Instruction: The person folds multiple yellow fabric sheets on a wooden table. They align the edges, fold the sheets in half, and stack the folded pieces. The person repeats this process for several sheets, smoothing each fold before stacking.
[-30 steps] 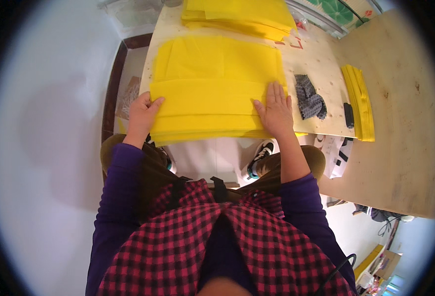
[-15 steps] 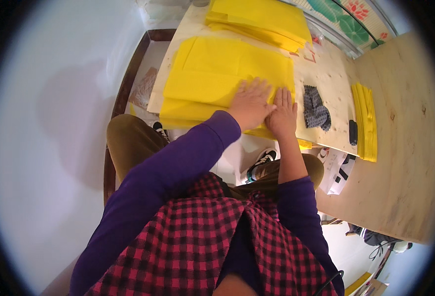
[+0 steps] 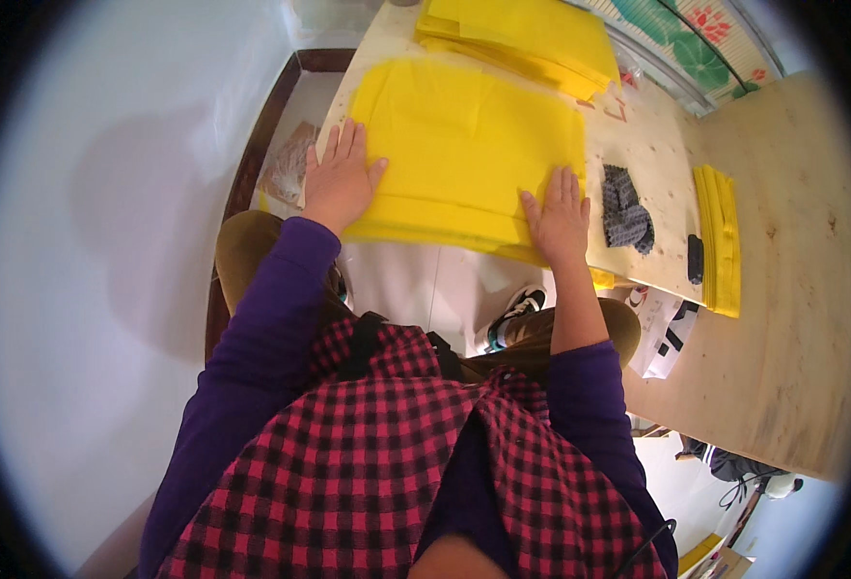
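A flat pile of yellow fabric sheets (image 3: 464, 145) lies in front of me, its near edge overhanging the wooden table (image 3: 643, 135). My left hand (image 3: 343, 180) rests on the pile's left edge, fingers stretched out and pointing away from me. On the right edge, my right hand (image 3: 560, 217) lies flat, fingers extended and thumb apart. Neither hand grips anything. The near edges of the layers between my hands look slightly uneven.
Behind the pile sits another yellow stack (image 3: 522, 39). To the right are a crumpled grey patterned cloth (image 3: 624, 210), a small black object (image 3: 695, 259) and folded yellow fabric (image 3: 719, 241) against an upright wooden board (image 3: 792, 289). A white wall (image 3: 126, 241) stands left.
My left hand has moved from beside the right hand to the pile's left edge. My right hand stays at the right edge. The near fold of the top sheet now lies flatter.
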Demonstrator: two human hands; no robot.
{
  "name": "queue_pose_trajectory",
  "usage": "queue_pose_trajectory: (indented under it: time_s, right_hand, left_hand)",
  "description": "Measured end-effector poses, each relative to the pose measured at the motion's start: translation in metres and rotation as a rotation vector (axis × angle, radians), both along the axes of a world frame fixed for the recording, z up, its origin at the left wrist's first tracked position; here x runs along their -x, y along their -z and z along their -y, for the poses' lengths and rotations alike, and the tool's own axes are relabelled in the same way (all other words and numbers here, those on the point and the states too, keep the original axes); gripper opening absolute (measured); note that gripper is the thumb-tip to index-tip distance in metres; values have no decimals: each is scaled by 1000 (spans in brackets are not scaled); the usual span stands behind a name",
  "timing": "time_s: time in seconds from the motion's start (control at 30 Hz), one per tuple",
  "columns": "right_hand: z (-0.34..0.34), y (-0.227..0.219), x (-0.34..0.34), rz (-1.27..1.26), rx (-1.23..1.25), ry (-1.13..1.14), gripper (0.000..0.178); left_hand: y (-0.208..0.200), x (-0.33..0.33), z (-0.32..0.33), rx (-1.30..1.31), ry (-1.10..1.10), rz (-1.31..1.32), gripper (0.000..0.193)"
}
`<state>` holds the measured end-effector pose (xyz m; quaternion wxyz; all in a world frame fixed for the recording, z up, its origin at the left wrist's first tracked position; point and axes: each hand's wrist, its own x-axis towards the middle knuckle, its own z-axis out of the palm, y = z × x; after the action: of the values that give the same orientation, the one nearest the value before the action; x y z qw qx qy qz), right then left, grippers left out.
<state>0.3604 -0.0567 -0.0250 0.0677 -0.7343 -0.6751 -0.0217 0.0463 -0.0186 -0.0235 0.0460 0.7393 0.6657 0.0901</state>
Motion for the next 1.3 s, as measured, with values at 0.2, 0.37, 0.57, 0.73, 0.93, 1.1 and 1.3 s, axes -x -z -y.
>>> queue_pose_trajectory:
  time_s: [0.2,0.37,0.57,0.73,0.93,1.1,1.3]
  right_hand:
    - [0,-23,11,64,39,-31,74]
    - [-11,-19,83,15,0,-368,68]
    - [7,-5,88,-69,49,-345,69]
    - [21,-8,28,-30,50,-193,72]
    - [39,-2,-22,-55,13,-54,71]
    - [50,-12,-30,-254,-210,-19,56]
    - [75,-32,-13,-1761,36,362,34]
  left_hand:
    - [-17,6,7,-180,15,-110,60]
    - [-26,-78,9,-181,372,329,60]
    - [-7,-71,12,-44,334,171,62]
    - [3,-28,6,-51,204,19,62]
    - [12,24,4,46,1,108,65]
    - [6,49,18,-299,-25,264,53]
    - [-22,29,63,192,-196,1579,38]
